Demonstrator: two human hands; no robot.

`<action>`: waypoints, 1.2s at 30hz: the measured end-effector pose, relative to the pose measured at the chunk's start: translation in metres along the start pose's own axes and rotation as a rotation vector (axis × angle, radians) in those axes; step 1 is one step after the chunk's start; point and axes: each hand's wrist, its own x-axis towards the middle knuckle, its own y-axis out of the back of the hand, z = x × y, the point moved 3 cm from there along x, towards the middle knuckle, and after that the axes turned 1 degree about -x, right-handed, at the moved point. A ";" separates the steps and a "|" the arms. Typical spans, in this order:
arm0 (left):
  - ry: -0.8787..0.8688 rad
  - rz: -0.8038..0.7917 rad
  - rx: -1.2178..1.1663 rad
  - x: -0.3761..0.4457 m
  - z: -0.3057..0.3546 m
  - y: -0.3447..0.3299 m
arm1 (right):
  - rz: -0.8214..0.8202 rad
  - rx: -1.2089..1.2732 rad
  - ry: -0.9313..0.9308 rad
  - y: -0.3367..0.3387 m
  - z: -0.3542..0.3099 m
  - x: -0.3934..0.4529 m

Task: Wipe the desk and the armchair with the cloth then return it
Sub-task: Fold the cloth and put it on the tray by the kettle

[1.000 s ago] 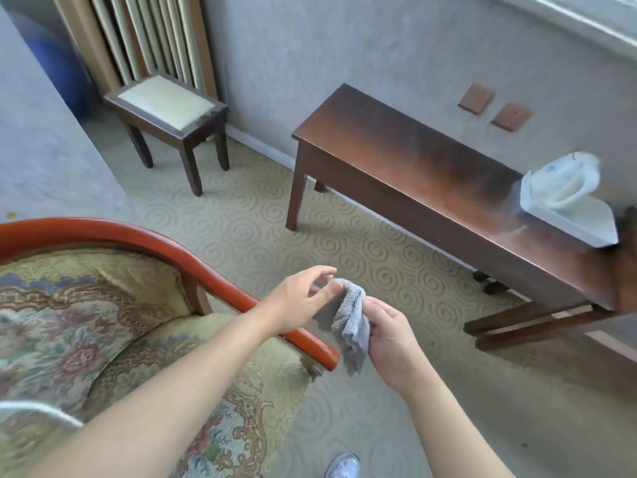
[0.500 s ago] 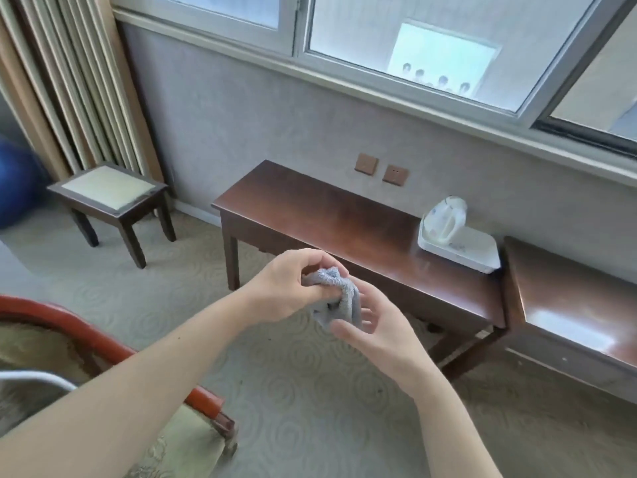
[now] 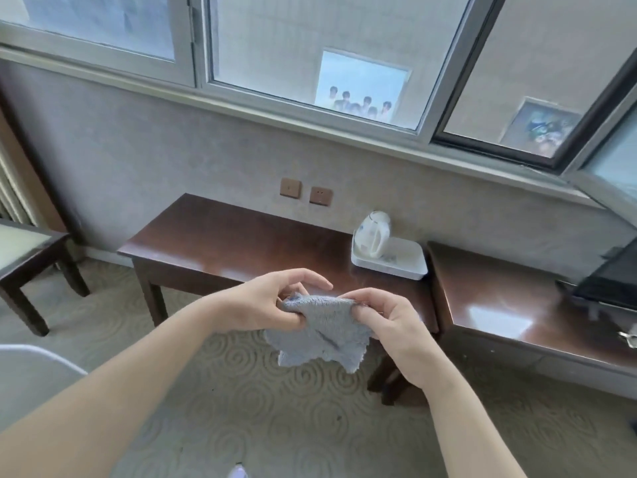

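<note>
Dark desk point(image 3: 220, 243) ahead; grey cloth point(image 3: 324, 334) betw. left hand point(image 3: 265, 301) & right hand point(image 3: 389, 322)

Two hands point(image 3: 272, 301) point(image 3: 389, 322), one cloth point(image 3: 324, 332), two desks point(image 3: 220, 243) point(image 3: 510, 301), one kettle point(image 3: 374, 236), one tray point(image 3: 396, 265), two wall plates point(image 3: 290, 187) point(image 3: 320, 195).

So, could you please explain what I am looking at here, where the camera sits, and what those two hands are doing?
There is no machine here: a person wears a wide-angle camera on the head, so the one picture looks forward and down along their own bare arms. The left hand and right hand each pinch the top edge of a grey cloth, which hangs spread between them above the carpet. Ahead, against the wall under the window, stands a dark wooden desk. On its right end is a white tray with a white kettle standing in it. Nothing else lies on that desk top.
</note>
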 end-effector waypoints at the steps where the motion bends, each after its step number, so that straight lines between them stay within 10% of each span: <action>1: -0.018 -0.022 -0.042 0.012 -0.001 0.004 | 0.033 -0.007 0.002 0.005 0.002 0.008; 9: -0.037 -0.166 -0.280 0.125 -0.034 0.053 | 0.192 -0.055 -0.082 0.050 0.016 0.095; 23: -0.329 0.005 0.351 0.268 -0.017 0.116 | 0.288 -0.308 -0.225 0.107 0.042 0.186; 28: -0.373 0.078 0.670 0.301 -0.009 0.115 | 0.313 -0.207 -0.179 0.123 0.054 0.208; 36: -0.293 0.095 0.354 0.362 0.016 0.086 | 0.196 0.205 -0.080 0.170 0.088 0.229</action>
